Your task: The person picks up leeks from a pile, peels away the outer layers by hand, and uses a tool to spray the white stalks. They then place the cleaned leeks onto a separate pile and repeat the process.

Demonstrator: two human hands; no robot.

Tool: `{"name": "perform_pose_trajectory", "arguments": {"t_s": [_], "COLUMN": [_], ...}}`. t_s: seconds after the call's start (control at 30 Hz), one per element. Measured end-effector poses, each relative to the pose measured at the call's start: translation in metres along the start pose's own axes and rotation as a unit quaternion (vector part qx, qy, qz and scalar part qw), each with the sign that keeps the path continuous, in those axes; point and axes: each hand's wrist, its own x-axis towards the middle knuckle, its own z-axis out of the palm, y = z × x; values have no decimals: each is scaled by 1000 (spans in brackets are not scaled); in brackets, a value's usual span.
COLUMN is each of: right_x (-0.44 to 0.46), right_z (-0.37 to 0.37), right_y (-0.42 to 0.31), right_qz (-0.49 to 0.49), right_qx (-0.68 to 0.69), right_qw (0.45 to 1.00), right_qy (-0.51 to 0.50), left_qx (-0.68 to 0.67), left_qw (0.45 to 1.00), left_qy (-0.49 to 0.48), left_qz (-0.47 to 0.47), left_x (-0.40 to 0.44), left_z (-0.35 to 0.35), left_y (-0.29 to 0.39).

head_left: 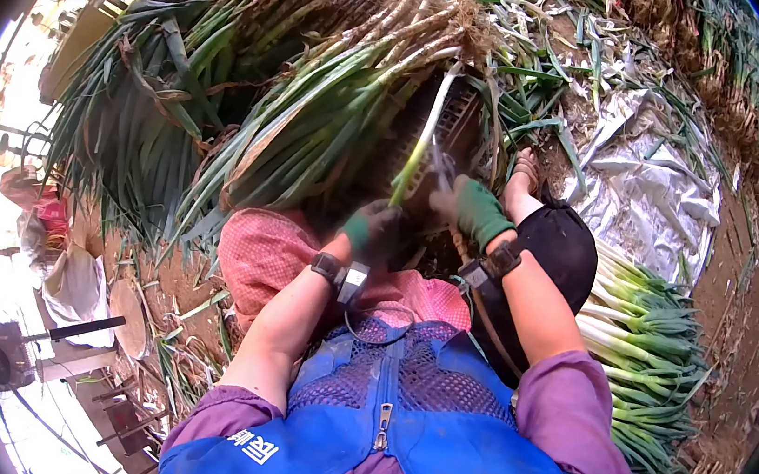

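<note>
My left hand (370, 225), in a green glove, is closed round the green part of a peeled leek (428, 135), whose white root end points away from me. To its right is my right hand (475, 208), also green-gloved, with curled fingers blurred by motion. A thin, blurred hose or tool (444, 171) shows at those fingers; its exact form is unclear. A dark slatted crate (457, 115) lies behind the held leek. Unpeeled leeks (319, 108) with brown roots are piled to the left of the crate.
Peeled leeks (637, 360) lie in a stack at the right, beside a crumpled silvery sheet (651, 193). More unpeeled leeks (746, 63) line the back right. Leaf scraps (189, 346) litter the ground at left. A fan-like machine (6, 354) stands at far left.
</note>
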Motion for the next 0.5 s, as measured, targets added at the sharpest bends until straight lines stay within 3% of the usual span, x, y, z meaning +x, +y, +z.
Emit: {"name": "perform_pose_trajectory", "arguments": {"t_s": [0.1,0.2,0.3,0.5], "right_x": [-18,-21,-14,-86], "right_z": [-11,-23,0,2], "right_y": [-22,-28,-12,-37], "right_qz": [95,90,31,72], "right_qx": [44,81,39,90], "right_qw": [994,991,998,993], "right_qy": [40,64,37,17], "left_qx": [-5,-32,30,85], "left_qw": [1000,999,1000,996], "left_qy": [-16,-27,-3,19], "left_qz": [-1,5,-2,19], "left_x": [4,12,16,16], "left_z": [-1,-8,-10,-12], "left_y": [-5,-18,-17,-10]}}
